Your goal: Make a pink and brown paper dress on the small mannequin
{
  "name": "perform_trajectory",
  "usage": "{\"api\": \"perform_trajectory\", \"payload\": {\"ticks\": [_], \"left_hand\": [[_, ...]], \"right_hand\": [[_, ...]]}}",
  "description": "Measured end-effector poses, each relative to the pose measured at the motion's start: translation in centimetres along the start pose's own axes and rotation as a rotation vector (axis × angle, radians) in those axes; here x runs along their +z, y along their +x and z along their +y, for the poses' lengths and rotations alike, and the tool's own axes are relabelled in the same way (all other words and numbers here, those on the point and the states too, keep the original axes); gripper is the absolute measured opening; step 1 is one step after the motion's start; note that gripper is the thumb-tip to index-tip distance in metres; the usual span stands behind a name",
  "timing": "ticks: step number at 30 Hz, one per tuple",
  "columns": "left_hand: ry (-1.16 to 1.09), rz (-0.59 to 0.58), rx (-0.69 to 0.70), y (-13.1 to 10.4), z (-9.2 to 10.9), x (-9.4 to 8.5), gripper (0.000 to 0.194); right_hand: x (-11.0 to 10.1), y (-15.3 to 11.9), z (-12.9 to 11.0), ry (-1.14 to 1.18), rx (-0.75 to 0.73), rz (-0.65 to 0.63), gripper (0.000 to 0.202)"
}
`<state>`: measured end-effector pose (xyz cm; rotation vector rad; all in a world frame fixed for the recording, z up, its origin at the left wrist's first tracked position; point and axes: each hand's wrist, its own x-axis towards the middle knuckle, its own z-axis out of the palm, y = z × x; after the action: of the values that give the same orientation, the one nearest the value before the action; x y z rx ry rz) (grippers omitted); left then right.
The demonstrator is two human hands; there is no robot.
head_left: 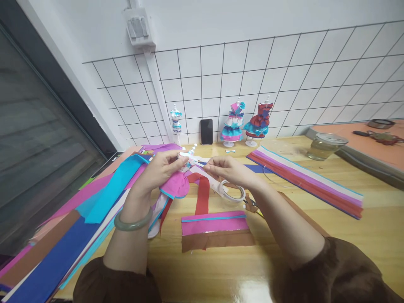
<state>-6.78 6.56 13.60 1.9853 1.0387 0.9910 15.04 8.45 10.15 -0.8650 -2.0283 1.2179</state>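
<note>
My left hand (160, 168) is closed around the upper part of a small mannequin, which leans over the table in a pink skirt (175, 185) with a blue hem. White knobs of the mannequin (195, 147) stick out above my fingers. With thumb and fingertips pinched together, my right hand (225, 168) grips the end of a narrow white strip (198, 164) that runs to the mannequin's bodice. My left fingers partly hide the bodice. Below my right hand lies a roll of tape (242, 195). A red ribbon (203, 195) hangs down beside the skirt onto the table.
Folded pink and brown fabric (214, 229) lies in front. Coloured strips (104, 189) spread at left; a striped fabric band (309, 183) lies right. Dressed mannequins (233, 126), a phone (206, 131) and a glass bowl (325, 147) stand behind. Scissors (251, 204) lie near the tape.
</note>
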Motion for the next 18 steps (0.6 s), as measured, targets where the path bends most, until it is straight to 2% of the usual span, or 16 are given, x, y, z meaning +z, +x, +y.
{"api": "perform_trajectory", "payload": {"ticks": [11, 18], "left_hand": [[-0.068, 0.012, -0.013, 0.04, 0.18, 0.18, 0.03], [-0.238, -0.032, -0.039, -0.01, -0.1, 0.47, 0.031]], "right_hand": [[-0.26, 0.01, 0.25, 0.006, 0.008, 0.024, 0.036], [-0.23, -0.22, -0.27, 0.06, -0.001, 0.013, 0.035]]}}
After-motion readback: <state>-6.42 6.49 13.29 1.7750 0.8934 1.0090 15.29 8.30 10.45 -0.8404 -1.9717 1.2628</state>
